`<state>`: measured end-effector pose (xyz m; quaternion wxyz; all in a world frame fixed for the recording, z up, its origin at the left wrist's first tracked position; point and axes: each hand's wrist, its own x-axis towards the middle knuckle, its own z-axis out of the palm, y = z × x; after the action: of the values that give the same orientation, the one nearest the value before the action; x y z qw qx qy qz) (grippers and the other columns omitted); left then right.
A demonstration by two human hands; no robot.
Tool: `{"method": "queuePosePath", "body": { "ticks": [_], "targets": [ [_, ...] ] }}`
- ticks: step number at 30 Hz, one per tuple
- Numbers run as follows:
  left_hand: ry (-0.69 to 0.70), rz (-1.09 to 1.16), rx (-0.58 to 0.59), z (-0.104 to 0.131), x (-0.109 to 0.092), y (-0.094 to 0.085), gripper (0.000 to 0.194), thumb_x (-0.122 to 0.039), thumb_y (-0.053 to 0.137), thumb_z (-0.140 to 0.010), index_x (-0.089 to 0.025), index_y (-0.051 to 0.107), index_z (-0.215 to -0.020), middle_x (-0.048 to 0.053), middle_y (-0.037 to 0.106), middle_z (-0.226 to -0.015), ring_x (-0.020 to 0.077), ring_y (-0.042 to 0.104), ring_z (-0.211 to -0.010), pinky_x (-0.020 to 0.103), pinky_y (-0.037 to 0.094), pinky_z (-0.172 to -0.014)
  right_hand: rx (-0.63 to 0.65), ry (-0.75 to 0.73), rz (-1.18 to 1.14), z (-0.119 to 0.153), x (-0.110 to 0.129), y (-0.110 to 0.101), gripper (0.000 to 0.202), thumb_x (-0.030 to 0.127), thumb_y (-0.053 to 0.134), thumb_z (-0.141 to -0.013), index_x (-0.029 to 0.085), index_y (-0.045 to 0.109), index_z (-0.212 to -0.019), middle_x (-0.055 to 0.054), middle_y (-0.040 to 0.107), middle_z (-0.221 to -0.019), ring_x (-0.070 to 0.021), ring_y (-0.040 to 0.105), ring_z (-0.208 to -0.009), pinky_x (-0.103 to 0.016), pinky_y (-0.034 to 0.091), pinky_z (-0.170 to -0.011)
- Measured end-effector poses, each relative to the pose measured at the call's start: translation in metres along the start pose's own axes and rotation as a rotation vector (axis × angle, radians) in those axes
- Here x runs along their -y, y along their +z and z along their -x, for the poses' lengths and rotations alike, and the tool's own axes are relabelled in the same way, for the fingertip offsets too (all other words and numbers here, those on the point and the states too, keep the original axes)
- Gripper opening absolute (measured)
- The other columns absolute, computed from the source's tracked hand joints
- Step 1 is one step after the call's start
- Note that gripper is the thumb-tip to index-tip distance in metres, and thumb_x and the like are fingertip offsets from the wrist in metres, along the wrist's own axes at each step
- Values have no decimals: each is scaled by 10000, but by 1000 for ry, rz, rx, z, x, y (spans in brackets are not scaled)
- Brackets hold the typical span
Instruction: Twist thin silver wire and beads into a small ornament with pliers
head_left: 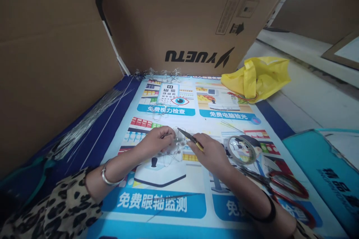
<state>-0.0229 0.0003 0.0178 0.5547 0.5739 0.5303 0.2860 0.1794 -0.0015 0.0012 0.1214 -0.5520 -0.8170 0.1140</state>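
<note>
My left hand [159,140] pinches a thin wire piece [177,149], bent into loops, over the middle of the printed sheet [196,179]. My right hand [209,151] is closed around pliers [190,138] with yellow handles. Their dark tips point up and left, close to my left fingertips and the top of the wire piece. Whether the jaws touch the wire cannot be made out. Just right of my right hand lies a roll of clear tape [241,150], with red-handled scissors [288,185] below it.
Straight wires [89,121] lie in a bundle at the left. More bent wire pieces [158,74] sit at the back edge, others nearer on the sheet. Cardboard [168,18] stands behind and at the left. A yellow bag [258,78] is back right, a teal bag [325,171] right.
</note>
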Motion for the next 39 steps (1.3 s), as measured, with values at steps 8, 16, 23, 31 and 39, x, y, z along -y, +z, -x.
{"method": "queuePosePath", "body": {
  "ticks": [8, 16, 23, 31, 39],
  "targets": [
    [4, -14, 42, 0, 0, -1, 120, -271, 485, -772, -164, 533, -746, -46, 517, -523, 70, 452, -425, 187, 357, -440, -13, 3, 14, 0, 2, 1, 230, 397, 405, -880, 220, 552, -871, -7, 618, -807, -156, 580, -735, -231, 316, -568],
    [7, -77, 76, 1, -1, -1, 121, -253, 482, -791, -159, 534, -735, -43, 530, -531, 71, 481, -447, 189, 363, -461, -6, 27, -44, 0, 4, 2, 264, 419, 386, -885, 212, 549, -864, -16, 611, -793, -162, 573, -738, -230, 330, -587],
    [2, -18, 90, 2, -3, 0, 119, -264, 478, -809, -164, 510, -752, -51, 519, -500, 60, 434, -424, 178, 326, -449, 5, 26, -89, 0, 3, 3, 262, 417, 383, -885, 208, 535, -842, -10, 595, -774, -159, 557, -722, -233, 336, -599],
    [64, -19, 69, 2, 0, -2, 116, -266, 454, -820, -175, 487, -756, -57, 506, -496, 70, 427, -454, 189, 330, -486, 33, 5, -64, -1, -1, 1, 264, 433, 388, -880, 219, 542, -874, -8, 601, -807, -163, 561, -759, -237, 336, -603],
    [118, -120, 53, 2, 1, -3, 122, -245, 424, -828, -175, 509, -775, -44, 524, -532, 87, 459, -512, 206, 348, -535, -14, -114, 105, 0, -1, -6, 242, 410, 410, -880, 218, 556, -874, -27, 585, -840, -171, 550, -820, -240, 332, -595]
  ]
}}
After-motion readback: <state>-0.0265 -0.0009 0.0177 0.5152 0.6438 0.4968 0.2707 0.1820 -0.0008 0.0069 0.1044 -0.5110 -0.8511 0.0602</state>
